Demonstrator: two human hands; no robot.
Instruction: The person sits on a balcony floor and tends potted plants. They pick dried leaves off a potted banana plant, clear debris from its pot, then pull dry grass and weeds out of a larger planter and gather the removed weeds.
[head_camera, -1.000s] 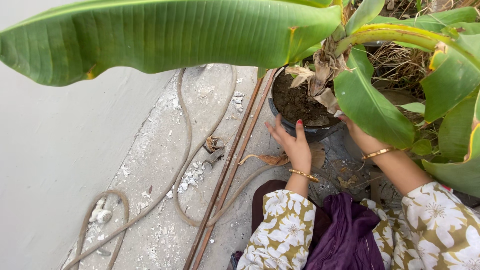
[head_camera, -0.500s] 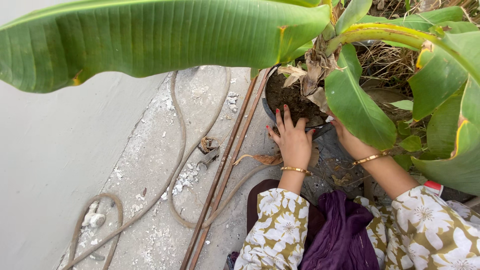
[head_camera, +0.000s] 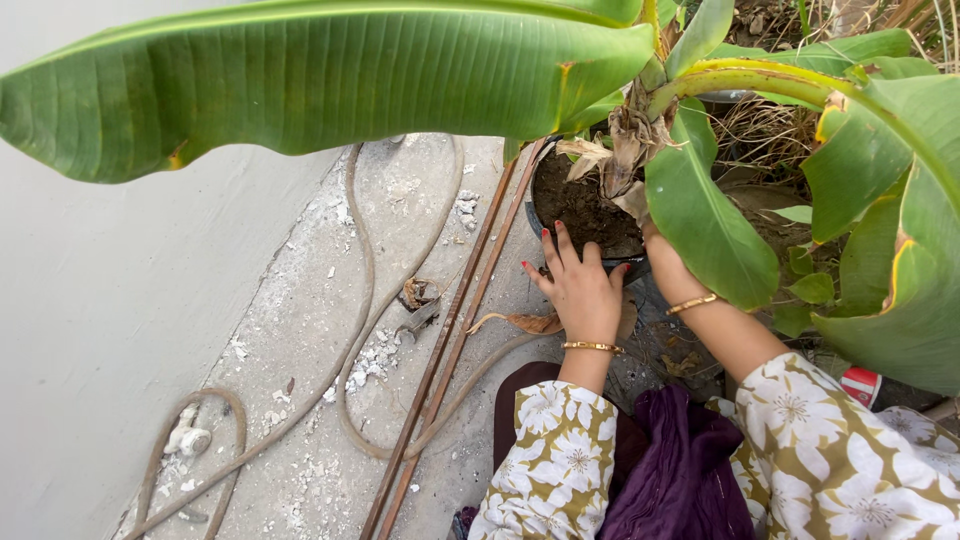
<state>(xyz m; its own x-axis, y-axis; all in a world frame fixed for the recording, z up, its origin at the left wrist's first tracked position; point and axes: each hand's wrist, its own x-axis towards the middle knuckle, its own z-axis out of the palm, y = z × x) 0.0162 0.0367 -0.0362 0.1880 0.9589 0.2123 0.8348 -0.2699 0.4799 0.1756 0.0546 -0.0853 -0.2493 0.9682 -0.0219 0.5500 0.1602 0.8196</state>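
Note:
A dark round plant pot (head_camera: 560, 236) full of brown soil stands on the concrete, with a banana plant's dry stem (head_camera: 628, 150) rising from it. My left hand (head_camera: 578, 283) lies flat on the pot's near rim, fingers spread over the edge onto the soil. My right hand (head_camera: 662, 262) reaches to the pot's right side; its fingers are hidden behind a hanging green leaf (head_camera: 703, 215). Both wrists carry thin gold bangles, and the sleeves are floral.
A huge banana leaf (head_camera: 320, 80) spans the top of the view. Two rusty rods (head_camera: 445, 360) and a looping hose (head_camera: 355, 340) lie on the rubble-strewn concrete left of the pot. A grey wall (head_camera: 110, 300) runs along the left. More foliage crowds the right.
My left hand has slid forward onto the pot's rim and soil. The view has shifted slightly, and my right hand stays behind the leaf.

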